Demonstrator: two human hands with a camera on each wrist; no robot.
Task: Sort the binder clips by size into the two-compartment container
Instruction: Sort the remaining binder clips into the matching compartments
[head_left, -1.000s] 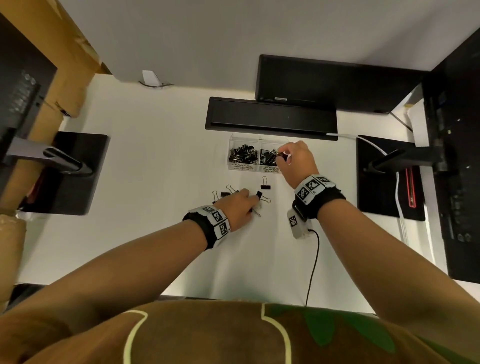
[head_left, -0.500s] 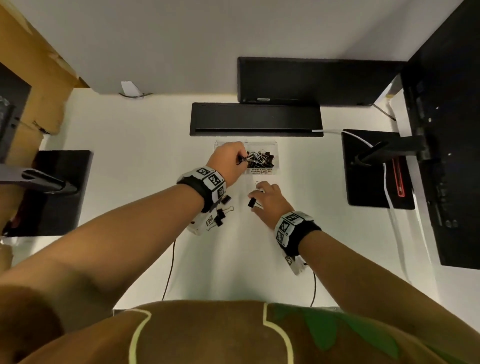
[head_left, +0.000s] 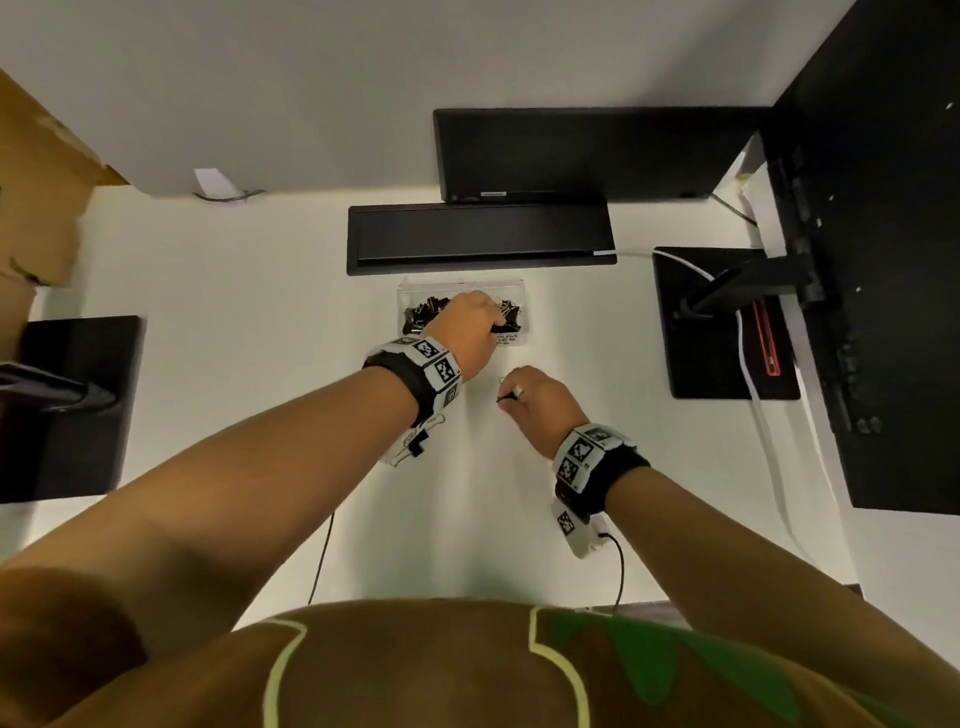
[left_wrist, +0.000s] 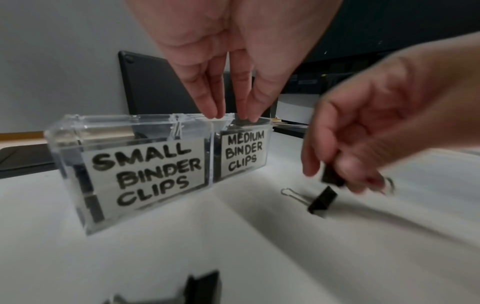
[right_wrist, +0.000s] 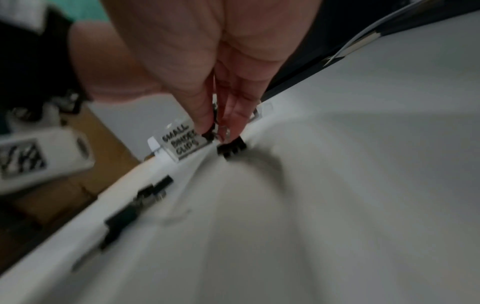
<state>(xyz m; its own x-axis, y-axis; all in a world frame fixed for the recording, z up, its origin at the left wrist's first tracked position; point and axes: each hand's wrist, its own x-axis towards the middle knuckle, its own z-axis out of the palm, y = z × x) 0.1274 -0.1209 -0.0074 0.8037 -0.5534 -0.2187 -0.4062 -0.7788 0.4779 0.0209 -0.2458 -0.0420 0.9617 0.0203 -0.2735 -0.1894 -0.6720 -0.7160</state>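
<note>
On the left of the white surface (head_left: 260, 312), partly hidden under the left wrist in the head view, a few unsorted binder clips (head_left: 415, 441) lie waiting. The left hand (head_left: 467, 332) is over the clear two-compartment container (left_wrist: 145, 164), fingers (left_wrist: 207, 102) pointing straight down with a narrow gap between them, tips at the rim by the divider on the medium side. A dark shape sits just under the tips; whether they pinch a clip or have let one go cannot be told. Both compartments already hold black clips.

To the right, the right hand (head_left: 535, 400) is low over the surface in front of the container, its fingers (left_wrist: 363, 164) curled round a black binder clip (left_wrist: 332, 174) just above the surface. Another loose clip (left_wrist: 320, 202) lies beside it, wire handle pointing towards the container.

The step in hand looks like a drop by the left hand while the right picks up its next clip. The next move calls for judging that clip's size against the two bins and carrying it over the correct one without colliding with the left hand.

The labels, hand-lettered in black marker, read "SMALL BINDER CLIPS" (left_wrist: 145, 172) on the left compartment and "MEDIUM BINDER CLIPS" (left_wrist: 245, 152) on the right. The wristbands carry square black-and-white marker patterns; no brand is readable.
</note>
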